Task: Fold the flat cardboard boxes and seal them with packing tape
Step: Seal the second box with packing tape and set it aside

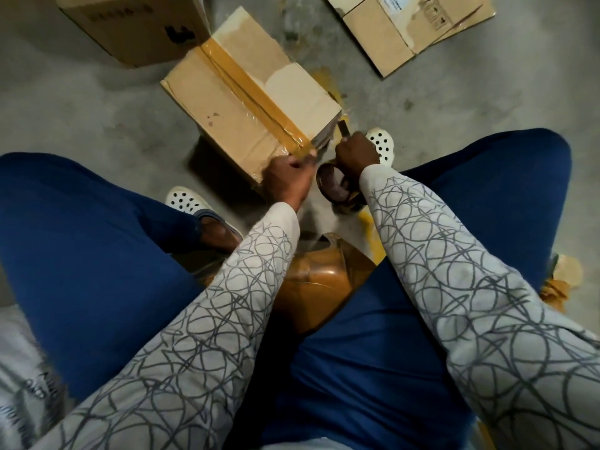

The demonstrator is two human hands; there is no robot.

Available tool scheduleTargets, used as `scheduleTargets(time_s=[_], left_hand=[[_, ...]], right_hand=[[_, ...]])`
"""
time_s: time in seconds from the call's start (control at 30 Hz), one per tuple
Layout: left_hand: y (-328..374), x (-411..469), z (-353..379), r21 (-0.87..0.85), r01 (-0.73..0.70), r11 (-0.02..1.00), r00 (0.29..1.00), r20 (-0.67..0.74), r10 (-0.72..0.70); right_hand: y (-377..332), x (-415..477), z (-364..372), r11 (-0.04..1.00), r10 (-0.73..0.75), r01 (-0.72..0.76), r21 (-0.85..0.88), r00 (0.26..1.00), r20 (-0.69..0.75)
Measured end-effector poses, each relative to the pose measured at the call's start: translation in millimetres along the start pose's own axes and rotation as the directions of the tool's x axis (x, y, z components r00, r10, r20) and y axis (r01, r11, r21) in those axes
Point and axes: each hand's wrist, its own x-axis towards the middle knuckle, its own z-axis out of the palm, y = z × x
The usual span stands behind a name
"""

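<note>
Brown cardboard box (227,102) being taped on the floor.
Left hand (287,180) pinches brown tape strip (259,102); right hand (355,154) clenches thin dark object (342,128).

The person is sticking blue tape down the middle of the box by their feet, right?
Not quite. The tape is brown, not blue; the blue is their trousers. The head view shows it running down the middle of the box by their feet, the left hand pinching its near end and the right hand gripping a dark tool.
</note>
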Motion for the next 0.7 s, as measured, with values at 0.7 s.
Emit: scheduleTargets(time_s=[0.7], left_hand=[[-5.5,69.1,-2.7,0.603,-0.524,0.601,0.797,0.099,0.596]], right_hand=[[-3.8,5.3,-7.2,0.971,0.112,-0.094,0.221,0.991,-0.073]])
